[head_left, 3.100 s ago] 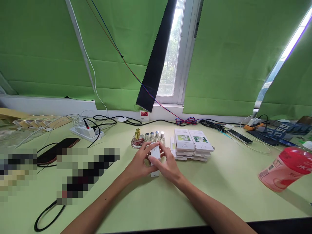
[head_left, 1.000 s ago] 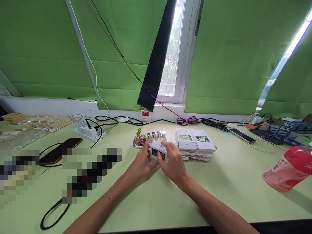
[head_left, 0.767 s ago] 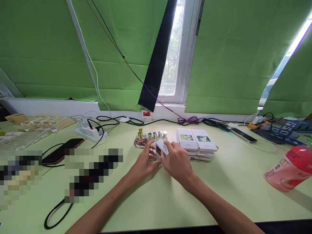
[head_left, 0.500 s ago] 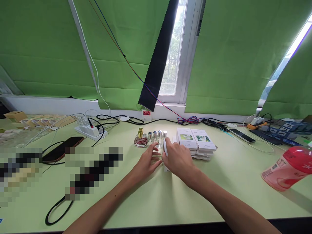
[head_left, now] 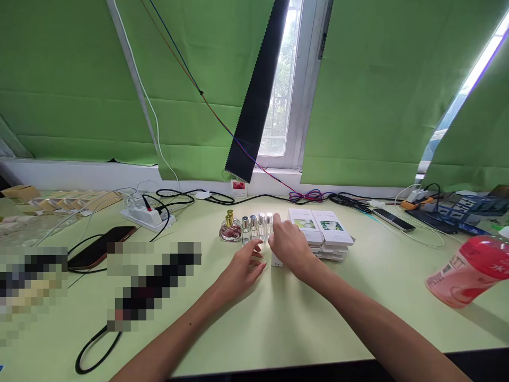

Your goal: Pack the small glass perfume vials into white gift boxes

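My right hand (head_left: 292, 244) is closed around a small white box (head_left: 277, 260), most of which the hand covers; only its lower end shows below the fingers. Just left of it, my left hand (head_left: 244, 265) hovers palm inward with fingers apart and nothing in them. Beyond both hands stands a row of several small clear glass bottles (head_left: 253, 229) with silvery caps. At the row's left end are round perfume bottles (head_left: 230, 229) with gold tops. To the right of my right hand lie stacked white boxes (head_left: 331, 228) with pictures of white flowers and green leaves.
A pink bottle with a red top (head_left: 461, 273) stands tilted in view at the right. Phones lie left (head_left: 102, 247) and right (head_left: 393, 219). A power strip (head_left: 147, 215) and black cables (head_left: 350, 202) run along the back. A blurred dark object with a loop sits front left.
My right hand has moved slightly away from me and to the right with the white box. The left hand stays nearly in place.
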Motion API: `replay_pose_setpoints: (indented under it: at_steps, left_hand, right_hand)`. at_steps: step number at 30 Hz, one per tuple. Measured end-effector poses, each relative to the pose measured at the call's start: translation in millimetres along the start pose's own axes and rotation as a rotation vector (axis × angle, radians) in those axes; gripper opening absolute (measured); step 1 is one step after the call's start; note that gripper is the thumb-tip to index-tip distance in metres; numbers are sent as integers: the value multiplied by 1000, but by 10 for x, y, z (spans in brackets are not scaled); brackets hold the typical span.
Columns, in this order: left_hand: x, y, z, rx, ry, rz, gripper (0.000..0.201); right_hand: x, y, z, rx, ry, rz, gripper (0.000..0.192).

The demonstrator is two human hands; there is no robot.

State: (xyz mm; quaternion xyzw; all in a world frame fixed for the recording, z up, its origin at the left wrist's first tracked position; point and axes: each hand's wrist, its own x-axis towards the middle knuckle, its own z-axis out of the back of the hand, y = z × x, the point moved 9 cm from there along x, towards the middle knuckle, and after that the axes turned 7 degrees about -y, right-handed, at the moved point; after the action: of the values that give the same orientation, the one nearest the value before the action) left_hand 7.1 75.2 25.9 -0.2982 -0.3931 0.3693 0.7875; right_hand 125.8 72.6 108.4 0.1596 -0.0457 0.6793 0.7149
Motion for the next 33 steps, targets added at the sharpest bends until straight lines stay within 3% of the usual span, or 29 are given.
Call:
replay_pose_setpoints:
  at_steps: [18,33]
  left_hand:
    - [-16,-28,4,48,-7,-27,35]
    - [-25,17,-18,70,4,-22,34]
  right_hand:
    - [151,-97,8,-50,-14,-29,28]
    - [498,-119,-84,-58,-31,-74,32]
